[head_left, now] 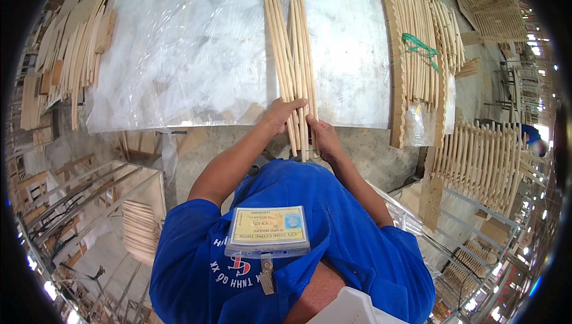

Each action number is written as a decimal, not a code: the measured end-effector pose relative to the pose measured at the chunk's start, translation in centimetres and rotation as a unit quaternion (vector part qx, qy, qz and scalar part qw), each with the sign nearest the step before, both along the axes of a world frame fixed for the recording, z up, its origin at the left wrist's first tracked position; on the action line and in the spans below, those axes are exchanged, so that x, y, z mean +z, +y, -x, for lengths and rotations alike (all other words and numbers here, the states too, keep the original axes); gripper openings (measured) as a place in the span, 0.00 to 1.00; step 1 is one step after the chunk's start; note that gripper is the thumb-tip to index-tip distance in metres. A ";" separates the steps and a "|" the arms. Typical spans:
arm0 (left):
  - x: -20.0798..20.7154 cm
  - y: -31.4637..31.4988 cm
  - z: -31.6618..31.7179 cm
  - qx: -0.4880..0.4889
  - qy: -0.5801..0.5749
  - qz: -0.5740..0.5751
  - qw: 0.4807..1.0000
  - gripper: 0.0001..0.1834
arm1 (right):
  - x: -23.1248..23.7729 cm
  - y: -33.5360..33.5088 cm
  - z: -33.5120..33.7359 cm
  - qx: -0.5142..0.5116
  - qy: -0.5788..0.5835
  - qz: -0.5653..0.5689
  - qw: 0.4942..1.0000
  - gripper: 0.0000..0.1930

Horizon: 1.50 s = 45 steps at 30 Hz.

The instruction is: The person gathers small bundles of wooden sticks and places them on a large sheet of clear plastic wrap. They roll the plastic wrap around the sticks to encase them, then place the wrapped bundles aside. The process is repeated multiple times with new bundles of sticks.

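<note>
Over plastic-covered table, left hand and right hand, arms outstretched, fingers gripping wooden rods.

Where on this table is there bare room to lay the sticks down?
The plastic sheet is bare left of the sticks, as far as the slat pile at the table's left edge. A narrower bare strip lies between the sticks and the slat frame on the right. The right end is crowded. Both the left hand and right hand grip the sticks' near ends.
</note>
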<state>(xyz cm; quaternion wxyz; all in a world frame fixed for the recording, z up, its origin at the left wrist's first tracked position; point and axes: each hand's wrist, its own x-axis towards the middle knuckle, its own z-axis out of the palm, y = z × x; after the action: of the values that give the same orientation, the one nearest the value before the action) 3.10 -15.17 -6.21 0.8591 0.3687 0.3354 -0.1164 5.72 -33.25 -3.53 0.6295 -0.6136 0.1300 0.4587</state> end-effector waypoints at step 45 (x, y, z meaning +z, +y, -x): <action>1.1 -10.9 -9.8 0.114 -0.018 0.161 0.980 0.06 | -0.6 -23.3 -34.0 0.130 -0.443 0.583 0.669 0.23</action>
<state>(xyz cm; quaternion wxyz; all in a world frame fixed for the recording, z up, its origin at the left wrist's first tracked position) 12.86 -26.05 -5.15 0.9207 0.1867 0.3367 -0.0639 39.76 -56.54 -4.16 0.0612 -0.9973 -0.0041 0.0409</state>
